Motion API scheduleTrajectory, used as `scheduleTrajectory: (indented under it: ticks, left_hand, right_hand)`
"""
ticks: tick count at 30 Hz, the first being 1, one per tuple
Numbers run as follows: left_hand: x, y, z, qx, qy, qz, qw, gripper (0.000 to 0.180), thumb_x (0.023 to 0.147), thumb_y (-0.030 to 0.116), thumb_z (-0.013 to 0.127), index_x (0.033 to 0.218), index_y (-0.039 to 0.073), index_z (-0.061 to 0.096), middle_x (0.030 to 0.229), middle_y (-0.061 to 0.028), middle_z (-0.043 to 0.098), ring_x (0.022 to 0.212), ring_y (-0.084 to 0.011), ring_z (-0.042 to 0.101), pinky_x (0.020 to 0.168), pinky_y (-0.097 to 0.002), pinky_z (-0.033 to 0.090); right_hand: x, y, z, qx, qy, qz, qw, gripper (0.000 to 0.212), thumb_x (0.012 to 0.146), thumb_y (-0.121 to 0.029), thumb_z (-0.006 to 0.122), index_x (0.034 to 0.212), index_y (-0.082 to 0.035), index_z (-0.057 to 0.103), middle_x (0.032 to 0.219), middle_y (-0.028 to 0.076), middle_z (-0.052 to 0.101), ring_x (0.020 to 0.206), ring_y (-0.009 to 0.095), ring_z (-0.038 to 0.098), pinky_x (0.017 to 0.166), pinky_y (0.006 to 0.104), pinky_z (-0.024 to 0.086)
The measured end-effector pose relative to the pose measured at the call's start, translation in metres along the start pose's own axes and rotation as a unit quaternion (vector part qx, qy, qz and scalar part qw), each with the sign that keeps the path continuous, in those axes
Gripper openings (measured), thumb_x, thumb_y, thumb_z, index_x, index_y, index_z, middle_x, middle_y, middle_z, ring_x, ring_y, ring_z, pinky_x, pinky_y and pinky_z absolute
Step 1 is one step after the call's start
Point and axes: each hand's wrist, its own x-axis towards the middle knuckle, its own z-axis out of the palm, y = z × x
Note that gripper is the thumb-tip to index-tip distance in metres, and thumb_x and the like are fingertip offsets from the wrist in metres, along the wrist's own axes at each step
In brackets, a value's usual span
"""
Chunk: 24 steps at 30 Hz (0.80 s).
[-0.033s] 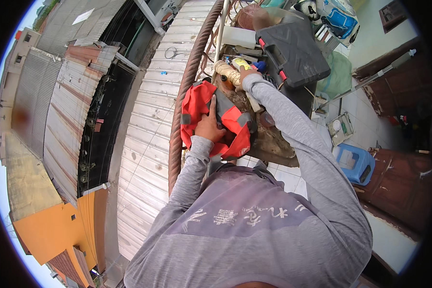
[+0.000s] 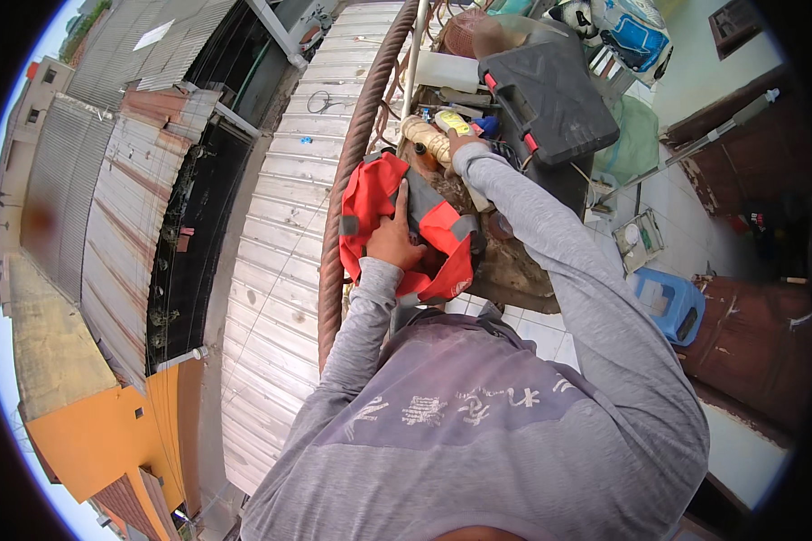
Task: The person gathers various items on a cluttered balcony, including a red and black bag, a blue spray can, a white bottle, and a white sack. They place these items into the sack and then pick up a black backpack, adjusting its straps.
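Observation:
A red and grey fabric bag (image 2: 447, 225) lies with its opening toward me beside the rusty twisted rail. My left hand (image 2: 395, 242) grips it, the index finger stretched along a grey strip and the thumb at the opening. The other left fingers are folded or hidden. Farther off to the right, my right hand (image 2: 463, 142) is closed around a small yellow and white bottle (image 2: 453, 122). Next to that hand sit a cream-coloured wrapped roll (image 2: 427, 138) and a small amber bottle (image 2: 425, 158), partly behind the bag.
A black hard tool case (image 2: 555, 99) with red latches stands right of my right hand. The twisted rail (image 2: 359, 135) borders the cluttered work surface on the left, above a corrugated roof (image 2: 284, 216). A blue plastic box (image 2: 666, 307) stands on the tiled floor at right.

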Motion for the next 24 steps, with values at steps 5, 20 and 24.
scheduleTrajectory:
  ticks: [5, 20, 24]
  left_hand:
    - [-0.008, -0.001, -0.02, 0.0, 0.034, 0.043, 0.998, 0.127, 0.062, 0.033, 0.081, 0.159, 0.034, -0.002, 0.097, -0.0272, 0.064, 0.081, -0.0451, 0.069, 0.071, -0.055, 0.058]
    - [0.1, -0.061, 0.014, -0.019, -0.25, 0.195, 0.948, 0.126, 0.074, 0.044, 0.083, 0.159, 0.017, -0.006, 0.135, -0.037, 0.05, 0.111, -0.051, 0.061, 0.099, -0.0484, 0.049]
    - [0.145, -0.078, 0.035, -0.109, -0.168, 0.315, 0.928, 0.125, 0.079, 0.047, 0.08, 0.158, 0.014, -0.01, 0.147, -0.0384, 0.037, 0.126, -0.0511, 0.051, 0.108, -0.0442, 0.043]
  right_hand:
    - [0.041, -0.01, -0.018, 0.017, -0.124, -0.04, 0.991, 0.052, 0.093, -0.038, 0.056, 0.138, -0.014, 0.047, 0.111, 0.018, 0.067, 0.094, 0.034, 0.069, 0.077, 0.0458, 0.056]
    - [-0.149, 0.21, -0.209, 0.456, 0.18, -0.13, 0.862, 0.033, 0.098, -0.023, 0.044, 0.109, -0.007, 0.071, 0.078, 0.002, 0.063, 0.055, 0.009, 0.051, 0.049, 0.0254, 0.043]
    - [-0.205, 0.293, -0.202, 0.535, 0.239, -0.191, 0.788, 0.037, 0.099, -0.026, 0.045, 0.111, 0.002, 0.066, 0.093, 0.006, 0.067, 0.068, 0.011, 0.059, 0.056, 0.0233, 0.049]
